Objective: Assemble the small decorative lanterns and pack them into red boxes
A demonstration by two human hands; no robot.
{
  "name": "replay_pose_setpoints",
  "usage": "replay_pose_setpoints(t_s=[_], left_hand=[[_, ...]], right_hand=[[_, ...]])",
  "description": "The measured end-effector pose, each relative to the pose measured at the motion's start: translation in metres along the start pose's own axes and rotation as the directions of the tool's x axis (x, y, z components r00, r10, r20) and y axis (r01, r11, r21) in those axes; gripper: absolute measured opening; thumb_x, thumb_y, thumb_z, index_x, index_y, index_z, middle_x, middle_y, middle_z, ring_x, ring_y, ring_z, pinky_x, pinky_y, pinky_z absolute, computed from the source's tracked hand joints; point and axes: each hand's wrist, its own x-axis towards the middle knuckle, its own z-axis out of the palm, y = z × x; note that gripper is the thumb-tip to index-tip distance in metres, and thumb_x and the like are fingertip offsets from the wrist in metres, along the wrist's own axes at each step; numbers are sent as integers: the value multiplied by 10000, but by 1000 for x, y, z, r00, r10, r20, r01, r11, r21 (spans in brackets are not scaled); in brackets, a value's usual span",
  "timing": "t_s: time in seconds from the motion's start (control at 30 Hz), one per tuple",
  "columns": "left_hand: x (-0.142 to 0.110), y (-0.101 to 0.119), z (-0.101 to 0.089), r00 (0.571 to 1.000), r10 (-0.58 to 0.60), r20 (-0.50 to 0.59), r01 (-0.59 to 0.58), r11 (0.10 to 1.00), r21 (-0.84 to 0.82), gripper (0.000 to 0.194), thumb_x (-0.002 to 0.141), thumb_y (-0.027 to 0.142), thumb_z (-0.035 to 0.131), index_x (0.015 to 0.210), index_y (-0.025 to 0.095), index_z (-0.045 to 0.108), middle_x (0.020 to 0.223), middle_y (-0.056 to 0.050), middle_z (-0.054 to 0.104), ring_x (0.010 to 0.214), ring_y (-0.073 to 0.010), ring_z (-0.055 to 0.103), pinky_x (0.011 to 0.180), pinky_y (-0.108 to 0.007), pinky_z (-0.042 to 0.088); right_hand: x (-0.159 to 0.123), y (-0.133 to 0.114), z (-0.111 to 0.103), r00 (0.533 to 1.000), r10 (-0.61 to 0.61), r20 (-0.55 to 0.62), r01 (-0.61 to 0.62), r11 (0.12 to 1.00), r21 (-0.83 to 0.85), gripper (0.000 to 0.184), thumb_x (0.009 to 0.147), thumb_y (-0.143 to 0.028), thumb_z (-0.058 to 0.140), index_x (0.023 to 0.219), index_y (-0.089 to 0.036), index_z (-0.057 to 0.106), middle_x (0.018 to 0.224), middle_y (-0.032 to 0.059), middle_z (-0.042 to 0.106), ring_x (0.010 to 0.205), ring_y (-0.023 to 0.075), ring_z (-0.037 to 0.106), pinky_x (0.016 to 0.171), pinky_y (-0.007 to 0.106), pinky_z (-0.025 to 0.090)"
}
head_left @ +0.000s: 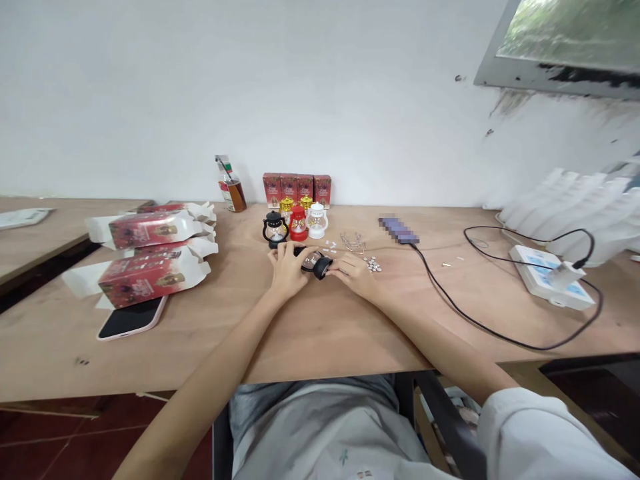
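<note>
I hold the tilted black lantern (323, 268) between my 2 hands, over the table (310, 333), near the standing red lantern (299, 227). My left hand (289, 272) grasps around its 1 end; my right hand (356, 272) pinches at the black rim of the other. I judge it light and stiff, perhaps of smooth plastic. Its clear middle may be slippery and crack, so the black ends are safer for holding.

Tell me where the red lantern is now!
In the head view, the red lantern stands just left of the white lantern, beyond the left hand.
</note>
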Motion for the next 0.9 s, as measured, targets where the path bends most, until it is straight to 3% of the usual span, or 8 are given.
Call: replay_pose_setpoints(t_s=[0.47, 0.77, 0.9], left_hand=[[-1, 4, 0, 999, -19, 26, 19, 1000, -2, 513, 715, 176, 588, 1204, 332, 574, 1191, -90, 516, 1123, -297, 399, 850, -433, 298], [0, 7, -4, 999, 12, 43, -16, 996, 90, 478, 770, 219, 578, 1231, 345, 561, 1243, -109, 501, 1162, -344, 375, 877, -506, 271], [5, 7, -11, 998, -23, 55, 15, 990, 142, 518, 773, 312, 614, 1282, 324, 520, 1197, -129, 527, 1152, -372, 399, 898, -541, 264]], right_hand=[[-3, 8, 0, 999, -37, 32, 36, 999, 24, 214, 911, -290, 535, 775, -184, 663, 769, 50, 694, 731, 156, 609, 698, 294, 490], [-4, 14, -1, 990, 53, 134, -37, 992, -120, 296, 923, -371, 498, 737, -187, 638, 724, 58, 675, 714, 178, 584, 692, 305, 460], [-6, 31, -10, 971, 204, 124, -171, 957, -236, 285, 921, -390, 496, 801, -177, 641, 797, 80, 689, 787, 203, 608, 749, 327, 448]])
